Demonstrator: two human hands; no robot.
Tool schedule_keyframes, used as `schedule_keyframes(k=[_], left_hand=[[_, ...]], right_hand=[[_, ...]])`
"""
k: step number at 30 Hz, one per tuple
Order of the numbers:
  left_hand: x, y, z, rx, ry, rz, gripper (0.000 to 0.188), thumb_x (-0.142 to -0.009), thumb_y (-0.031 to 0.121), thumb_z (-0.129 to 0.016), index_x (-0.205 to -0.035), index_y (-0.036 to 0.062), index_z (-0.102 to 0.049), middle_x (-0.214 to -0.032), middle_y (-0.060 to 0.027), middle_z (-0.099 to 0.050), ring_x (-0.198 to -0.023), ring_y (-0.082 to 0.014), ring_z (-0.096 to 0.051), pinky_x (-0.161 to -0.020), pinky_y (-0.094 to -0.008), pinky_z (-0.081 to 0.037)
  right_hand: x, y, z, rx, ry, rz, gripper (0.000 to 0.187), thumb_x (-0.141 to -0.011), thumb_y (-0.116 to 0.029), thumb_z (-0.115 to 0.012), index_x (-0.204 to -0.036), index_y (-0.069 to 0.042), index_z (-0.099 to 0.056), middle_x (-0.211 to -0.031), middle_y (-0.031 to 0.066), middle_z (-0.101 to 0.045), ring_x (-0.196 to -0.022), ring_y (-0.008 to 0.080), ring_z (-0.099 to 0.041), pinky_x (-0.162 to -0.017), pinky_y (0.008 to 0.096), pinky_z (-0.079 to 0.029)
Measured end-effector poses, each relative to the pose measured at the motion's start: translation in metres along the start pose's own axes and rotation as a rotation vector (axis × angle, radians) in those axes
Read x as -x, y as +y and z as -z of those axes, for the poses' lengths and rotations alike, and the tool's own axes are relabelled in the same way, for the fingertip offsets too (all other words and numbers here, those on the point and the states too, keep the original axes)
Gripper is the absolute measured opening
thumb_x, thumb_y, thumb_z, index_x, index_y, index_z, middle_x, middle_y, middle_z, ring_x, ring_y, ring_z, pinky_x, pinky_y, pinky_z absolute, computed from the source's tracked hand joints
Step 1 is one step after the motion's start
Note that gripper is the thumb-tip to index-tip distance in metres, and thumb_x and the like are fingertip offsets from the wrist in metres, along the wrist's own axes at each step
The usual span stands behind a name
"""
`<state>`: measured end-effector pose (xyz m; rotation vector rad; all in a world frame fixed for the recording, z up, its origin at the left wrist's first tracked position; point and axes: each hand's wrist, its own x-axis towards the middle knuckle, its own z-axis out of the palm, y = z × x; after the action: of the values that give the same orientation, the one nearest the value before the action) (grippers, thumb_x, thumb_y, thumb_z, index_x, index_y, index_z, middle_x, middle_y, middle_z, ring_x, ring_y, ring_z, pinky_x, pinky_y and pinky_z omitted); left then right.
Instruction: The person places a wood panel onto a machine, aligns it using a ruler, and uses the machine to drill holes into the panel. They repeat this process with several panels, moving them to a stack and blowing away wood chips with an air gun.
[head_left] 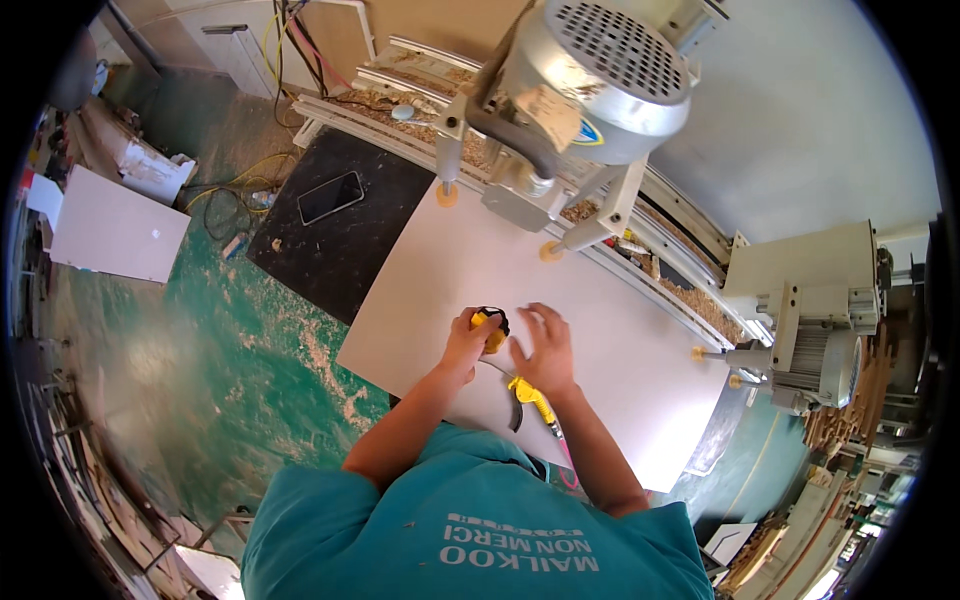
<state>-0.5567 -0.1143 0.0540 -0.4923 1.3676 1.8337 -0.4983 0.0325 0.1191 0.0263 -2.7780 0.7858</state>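
My left hand grips a yellow and black tape measure above a large pale flat panel. Just right of it, my right hand hovers with its fingers apart, holding nothing that I can see. A yellow air blow gun with a thin curved nozzle and a dark lever lies on the panel by my right wrist. Its pink hose runs back toward my body.
A machine with a big silver motor overhangs the panel's far side, and a second motor unit stands at the right. A phone rests on a black board. Wood shavings and cables litter the green floor at left.
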Motion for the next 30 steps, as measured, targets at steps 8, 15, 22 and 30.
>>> schedule_keyframes(k=[8, 15, 22, 30], left_hand=[[-0.004, -0.001, 0.013, 0.131, -0.194, -0.037, 0.034, -0.099, 0.022, -0.052, -0.129, 0.0077, -0.044, -0.112, -0.0104, -0.057, -0.102, -0.0196, -0.059, -0.083, -0.0322, -0.052], [-0.018, 0.007, 0.044, -0.146, -0.251, 0.058, 0.034, -0.088, 0.011, -0.067, -0.117, 0.0057, -0.05, -0.093, -0.0094, -0.061, -0.077, -0.0179, -0.064, -0.066, -0.0303, -0.053], [-0.122, 0.1, 0.168, 0.132, 0.4, -0.431, 0.014, -0.087, 0.007, -0.065, -0.1, 0.0041, -0.059, -0.077, -0.0027, -0.059, -0.061, -0.0093, -0.056, -0.052, -0.0221, -0.044], [-0.107, 0.127, 0.14, -0.221, 0.232, -0.445, 0.035, -0.089, 0.018, -0.067, -0.12, 0.0039, -0.058, -0.087, -0.0007, -0.064, -0.076, -0.0091, -0.058, -0.066, -0.0245, -0.043]], right_hand=[[-0.019, -0.029, -0.043, -0.001, -0.168, -0.03, 0.077, -0.072, -0.017, -0.073, -0.143, -0.007, -0.044, -0.121, 0.0139, -0.059, -0.11, 0.0331, -0.058, -0.096, 0.0446, -0.044], [-0.02, 0.005, -0.04, 0.017, -0.398, -0.126, 0.049, -0.066, -0.028, -0.074, -0.111, -0.009, -0.065, -0.089, 0.0124, -0.066, -0.088, 0.0333, -0.063, -0.078, 0.0443, -0.051], [-0.025, 0.136, 0.026, 0.351, -0.33, -0.539, 0.018, -0.089, -0.03, -0.062, -0.095, -0.016, -0.072, -0.1, 0.0107, -0.064, -0.092, 0.0327, -0.064, -0.08, 0.0453, -0.051], [-0.005, 0.21, 0.039, 0.536, -0.179, -0.852, 0.022, -0.09, -0.036, -0.059, -0.098, -0.021, -0.073, -0.107, 0.0081, -0.062, -0.098, 0.0313, -0.064, -0.083, 0.0489, -0.05]])
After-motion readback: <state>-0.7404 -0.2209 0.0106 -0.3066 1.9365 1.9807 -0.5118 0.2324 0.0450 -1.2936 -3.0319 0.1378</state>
